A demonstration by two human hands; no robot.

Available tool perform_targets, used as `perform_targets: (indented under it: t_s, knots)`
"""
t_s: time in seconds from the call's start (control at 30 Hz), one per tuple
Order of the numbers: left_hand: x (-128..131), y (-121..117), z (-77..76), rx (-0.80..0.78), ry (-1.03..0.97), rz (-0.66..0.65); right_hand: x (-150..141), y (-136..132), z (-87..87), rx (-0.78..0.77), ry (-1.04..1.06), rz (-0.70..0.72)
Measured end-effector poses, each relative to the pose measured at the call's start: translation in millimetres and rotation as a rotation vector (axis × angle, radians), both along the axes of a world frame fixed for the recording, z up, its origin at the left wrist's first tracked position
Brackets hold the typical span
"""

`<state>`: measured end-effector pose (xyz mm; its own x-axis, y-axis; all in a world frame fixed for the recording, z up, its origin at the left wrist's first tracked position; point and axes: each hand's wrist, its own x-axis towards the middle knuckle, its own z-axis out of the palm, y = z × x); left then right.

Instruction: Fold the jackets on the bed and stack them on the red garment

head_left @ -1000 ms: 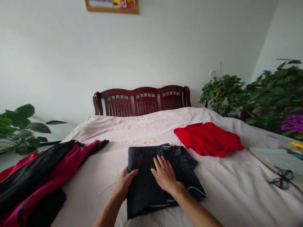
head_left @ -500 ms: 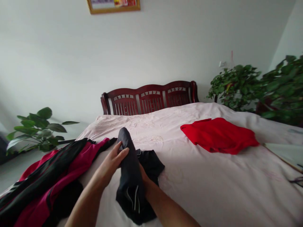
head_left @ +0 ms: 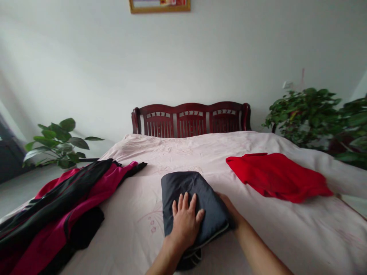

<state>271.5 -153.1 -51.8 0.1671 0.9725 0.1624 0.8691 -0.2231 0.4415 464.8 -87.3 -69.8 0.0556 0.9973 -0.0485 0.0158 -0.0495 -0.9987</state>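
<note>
A dark grey garment lies in a folded bundle on the bed, with light piping along its near edge. My left hand rests flat on top of it, fingers spread. Against the bundle's right side is my right hand, its fingers mostly hidden by the cloth. Some darker cloth with light lines pokes out below the near edge.
The bed's pale pink sheet spreads under everything. On the left lies a heap of black and magenta clothes; a folded red garment sits on the right. A dark wooden headboard and potted plants stand behind.
The grey garment was held up, folded narrow between both hands; now it lies flat and wider on the bed. My left hand has moved onto its top. The view has shifted left.
</note>
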Motion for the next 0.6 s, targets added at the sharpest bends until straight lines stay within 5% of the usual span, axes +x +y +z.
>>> perform_targets:
  t_s: [0.1, 0.17, 0.27, 0.43, 0.6]
  knots:
    - [4, 0, -11.1, 0.031, 0.077, -0.029, 25, 9, 12.7, -0.073, -0.045, -0.153]
    - [7, -1, -13.0, 0.049, 0.105, -0.037, 27, 11, 27.9, 0.050, -0.162, -0.209]
    - [8, -4, -9.0, 0.053, 0.121, -0.053, 7, 8, 40.7, 0.336, -0.420, -0.077]
    - [-2, -22, -2.8, 0.017, 0.071, -0.151, -37, 4, 2.8, 0.396, -0.891, 0.121]
    - [-18, -49, -11.0, -0.026, -0.046, -0.216, -42, 5, -33.1, 0.414, -1.224, 0.112]
